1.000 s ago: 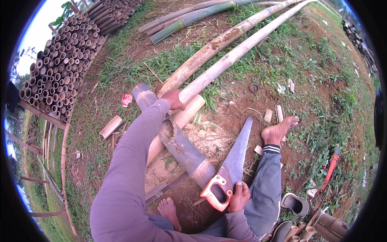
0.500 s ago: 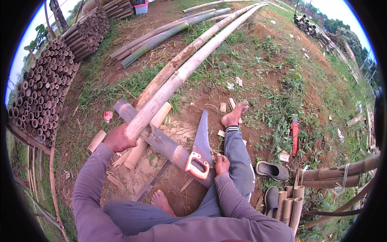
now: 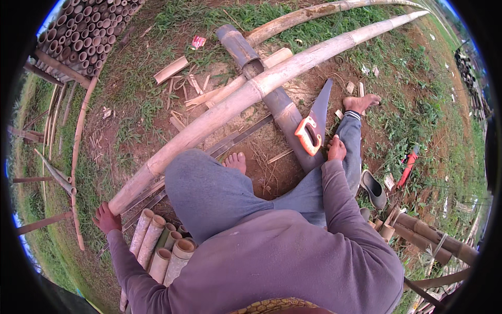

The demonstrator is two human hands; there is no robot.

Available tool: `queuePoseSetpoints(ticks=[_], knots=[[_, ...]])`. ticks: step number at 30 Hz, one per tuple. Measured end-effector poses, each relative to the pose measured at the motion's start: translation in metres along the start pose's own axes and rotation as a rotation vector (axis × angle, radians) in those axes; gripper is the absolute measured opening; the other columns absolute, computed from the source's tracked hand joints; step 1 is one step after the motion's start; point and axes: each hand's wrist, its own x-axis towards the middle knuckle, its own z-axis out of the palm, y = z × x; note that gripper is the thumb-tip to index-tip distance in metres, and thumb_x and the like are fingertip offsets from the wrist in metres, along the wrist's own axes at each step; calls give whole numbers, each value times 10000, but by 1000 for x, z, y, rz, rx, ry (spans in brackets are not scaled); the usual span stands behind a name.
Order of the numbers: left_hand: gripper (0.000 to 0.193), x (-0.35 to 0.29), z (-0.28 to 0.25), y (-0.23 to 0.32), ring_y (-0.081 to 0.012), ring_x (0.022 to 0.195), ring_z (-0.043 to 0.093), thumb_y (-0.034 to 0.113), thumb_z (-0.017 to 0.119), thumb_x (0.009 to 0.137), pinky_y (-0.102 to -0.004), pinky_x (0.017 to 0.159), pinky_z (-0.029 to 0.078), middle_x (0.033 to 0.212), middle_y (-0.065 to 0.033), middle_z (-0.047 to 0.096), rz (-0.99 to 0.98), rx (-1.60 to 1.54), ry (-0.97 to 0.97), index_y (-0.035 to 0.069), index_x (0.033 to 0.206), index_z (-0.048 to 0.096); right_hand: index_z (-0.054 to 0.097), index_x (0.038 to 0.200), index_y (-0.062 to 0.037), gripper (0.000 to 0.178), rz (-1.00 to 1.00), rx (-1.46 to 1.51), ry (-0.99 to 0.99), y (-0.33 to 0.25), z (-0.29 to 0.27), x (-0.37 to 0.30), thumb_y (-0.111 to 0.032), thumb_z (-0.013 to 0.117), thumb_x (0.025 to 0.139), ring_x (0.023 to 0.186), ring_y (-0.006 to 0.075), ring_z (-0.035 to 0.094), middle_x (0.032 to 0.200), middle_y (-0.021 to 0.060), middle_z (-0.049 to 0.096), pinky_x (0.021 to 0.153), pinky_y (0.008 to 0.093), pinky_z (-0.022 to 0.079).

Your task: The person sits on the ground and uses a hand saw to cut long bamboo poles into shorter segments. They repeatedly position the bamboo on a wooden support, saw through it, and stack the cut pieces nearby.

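My left hand (image 3: pixel 107 217) is out at the lower left, its fingers wrapped round the near end of a long pale bamboo pole (image 3: pixel 204 128). The pole slants up to the far right and crosses over a thick grey-brown bamboo log (image 3: pixel 285 111). A handsaw (image 3: pixel 319 111) with an orange-and-white handle rests against that log, blade pointing away from me. Closed near my right shin, my right hand (image 3: pixel 337 149) is close beside the saw handle; whatever its fingers may hold is hidden.
A second bamboo pole (image 3: pixel 293 20) lies beyond. Split bamboo (image 3: pixel 171 70) and chips litter the ground. Cut bamboo tubes (image 3: pixel 151 235) stand by my left side, with a stack of tubes (image 3: pixel 78 39) at the upper left. A grey shoe (image 3: pixel 373 189) and a red object (image 3: pixel 407 170) lie right.
My left hand has drawn the pale pole toward me and to the left, so its near end now reaches past my left knee. My right hand stays by my shin. The view has shifted.
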Motion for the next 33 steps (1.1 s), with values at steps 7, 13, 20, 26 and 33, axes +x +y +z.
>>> queuePoseSetpoints(ticks=[7, 13, 20, 26, 33], knots=[[887, 33, -9, 72, -369, 1484, 458, 330, 887, 782, -531, 1247, 331, 1581, -137, 523, 282, -445, 67, 176, 1564, 498, 756, 1152, 75, 495, -260, -328, -7, -12, 20, -29, -389, 698, 991, 980, 272, 727, 1075, 198, 785, 926, 392, 553], [1048, 39, -145, 348, -423, 1402, 560, 547, 907, 750, -504, 1196, 437, 1507, -251, 574, 949, -901, -161, 83, 1578, 463, 755, 1171, 52, 472, -323, -398, 49, -20, 16, -39, -383, 694, 998, 1050, 286, 725, 1127, 188, 775, 981, 395, 542], [1182, 45, -165, 538, -389, 1380, 589, 545, 941, 699, -452, 1188, 437, 1475, -280, 602, 1250, -834, -948, -14, 1589, 400, 752, 1172, 46, 454, -323, -339, 100, -24, 5, -47, -371, 699, 1000, 1037, 282, 723, 1106, 184, 776, 974, 397, 545], [1033, 40, -155, 515, -387, 1208, 690, 422, 927, 680, -443, 1045, 522, 1306, -277, 697, 1224, -860, -742, -21, 1506, 495, 753, 1177, 56, 476, -390, -424, 35, -24, 1, -38, -389, 707, 1016, 1005, 274, 728, 1081, 184, 780, 947, 400, 550], [758, 114, -155, 318, -451, 992, 737, 264, 876, 683, -535, 869, 582, 1048, -197, 769, 948, -653, -176, 133, 1363, 569, 755, 1172, 69, 500, -323, -395, 17, -29, -3, -34, -401, 692, 1013, 995, 257, 725, 1065, 185, 783, 941, 381, 546]])
